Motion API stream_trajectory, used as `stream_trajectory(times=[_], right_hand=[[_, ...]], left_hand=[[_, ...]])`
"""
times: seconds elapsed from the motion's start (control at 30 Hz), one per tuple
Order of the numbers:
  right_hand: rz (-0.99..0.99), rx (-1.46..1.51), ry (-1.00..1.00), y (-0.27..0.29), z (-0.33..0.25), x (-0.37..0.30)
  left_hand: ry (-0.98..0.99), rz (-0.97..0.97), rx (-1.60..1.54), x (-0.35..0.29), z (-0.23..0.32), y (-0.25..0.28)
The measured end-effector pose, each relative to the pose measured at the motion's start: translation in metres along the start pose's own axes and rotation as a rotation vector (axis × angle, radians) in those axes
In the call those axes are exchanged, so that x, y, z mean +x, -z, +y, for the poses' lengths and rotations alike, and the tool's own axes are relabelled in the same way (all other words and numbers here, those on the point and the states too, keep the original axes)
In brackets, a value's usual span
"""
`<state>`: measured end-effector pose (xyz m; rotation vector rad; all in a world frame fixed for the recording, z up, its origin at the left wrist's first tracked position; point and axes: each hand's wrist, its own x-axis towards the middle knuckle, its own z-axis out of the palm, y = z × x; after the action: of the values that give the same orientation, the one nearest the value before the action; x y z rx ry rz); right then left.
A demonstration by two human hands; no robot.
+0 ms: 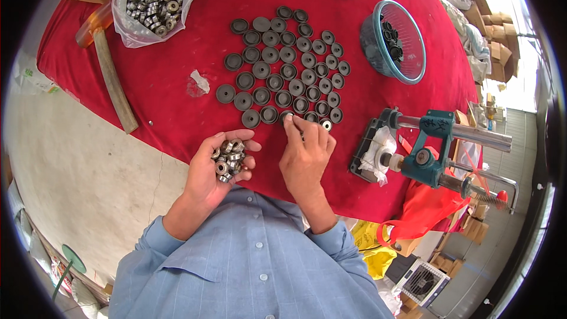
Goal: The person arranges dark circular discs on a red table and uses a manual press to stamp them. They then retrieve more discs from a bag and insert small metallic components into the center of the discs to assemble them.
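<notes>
My left hand (204,162) is cupped palm up around a pile of small shiny metal ball bearings (229,159). My right hand (307,156) reaches to the near edge of a group of dark grey round plastic caps (270,55). Its thumb and forefinger pinch a bearing (287,114) over one of the caps, mostly hidden by the fingertips. Just right of those fingers, a single bearing (326,124) sits at the near right corner of the group. The caps lie in loose rows, and those away from my hand show bare centres.
A bag of bearings (156,0) stands at the far left, beside a hammer (112,77). Far right is a blue clear basket (393,41) holding dark parts. A green hand press (422,150) stands at the right, above a red bag (428,204). Red cloth (177,100) covers the table.
</notes>
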<state>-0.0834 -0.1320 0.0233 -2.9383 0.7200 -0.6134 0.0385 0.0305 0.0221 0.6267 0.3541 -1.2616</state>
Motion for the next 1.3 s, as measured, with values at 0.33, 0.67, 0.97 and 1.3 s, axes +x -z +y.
stream_trajectory(times=[0.33, 0.67, 0.97, 1.3], right_hand=[[-0.135, 0.648, 0.134, 0.026, -0.032, 0.021], [-0.134, 0.754, 0.08, 0.018, -0.038, 0.017], [0.052, 0.402, 0.18, -0.02, -0.022, 0.033], [0.026, 0.239, 0.252, -0.018, -0.03, 0.016]], left_hand=[[0.006, 0.011, -0.128, -0.001, 0.0, -0.001], [-0.017, 0.045, -0.138, -0.009, 0.006, -0.006], [-0.103, 0.022, -0.133, -0.015, 0.014, 0.01], [-0.09, 0.007, -0.183, -0.013, 0.013, 0.017]])
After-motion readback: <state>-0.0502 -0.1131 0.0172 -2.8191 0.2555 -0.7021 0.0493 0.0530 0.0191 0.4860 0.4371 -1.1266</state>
